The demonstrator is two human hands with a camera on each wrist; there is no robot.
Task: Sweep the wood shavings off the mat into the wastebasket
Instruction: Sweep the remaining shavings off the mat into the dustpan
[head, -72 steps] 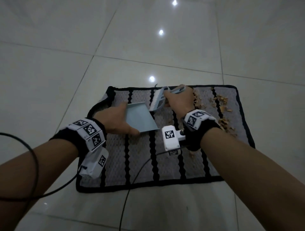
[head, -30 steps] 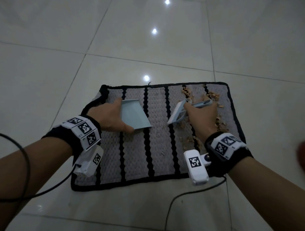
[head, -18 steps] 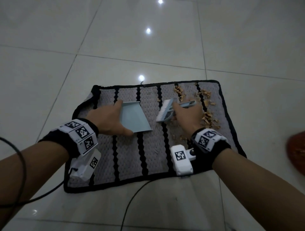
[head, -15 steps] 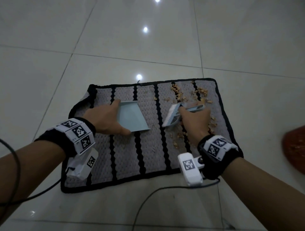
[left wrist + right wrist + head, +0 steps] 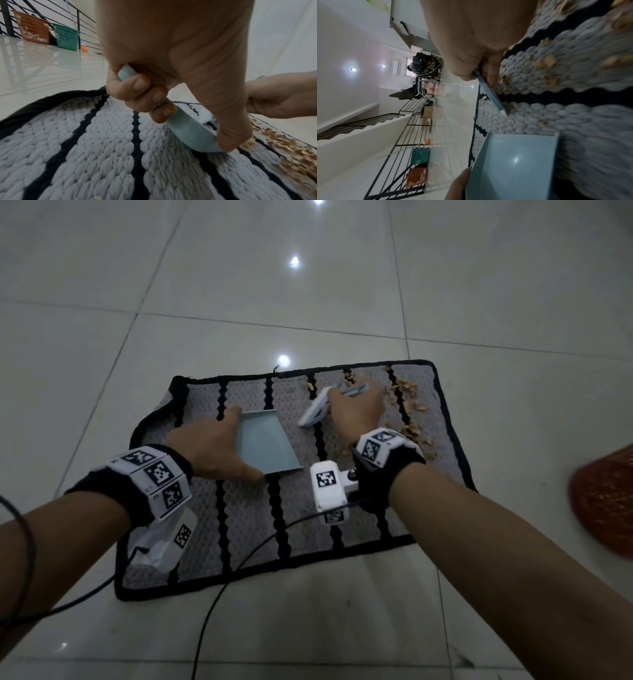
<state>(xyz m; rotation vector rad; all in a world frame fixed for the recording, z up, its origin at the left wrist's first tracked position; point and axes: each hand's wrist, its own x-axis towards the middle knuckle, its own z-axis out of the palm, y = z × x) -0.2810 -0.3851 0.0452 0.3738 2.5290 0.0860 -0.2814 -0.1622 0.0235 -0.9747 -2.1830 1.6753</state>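
- The left hand (image 5: pixel 212 445) grips the dustpan (image 5: pixel 265 441) on the mat (image 5: pixel 301 508).
- The right hand (image 5: pixel 354 414) grips the brush (image 5: pixel 313 412) beside the shavings (image 5: pixel 406 402).
- A red basket (image 5: pixel 606 501) stands on the floor at the right.

No readable text, labels or numbers appear on anything in view.

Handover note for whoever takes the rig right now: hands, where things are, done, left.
Left hand: grips the dustpan, set on the mat, mouth facing the brush.
Right hand: grips the brush, bristles down on the mat right of the pan.
Wood shavings: scattered over the mat's right part, beyond the brush.
Wastebasket: on the floor, right of the mat.
Done: none in the pan.
Left: sweep shavings into the pan, tip them into the basket.
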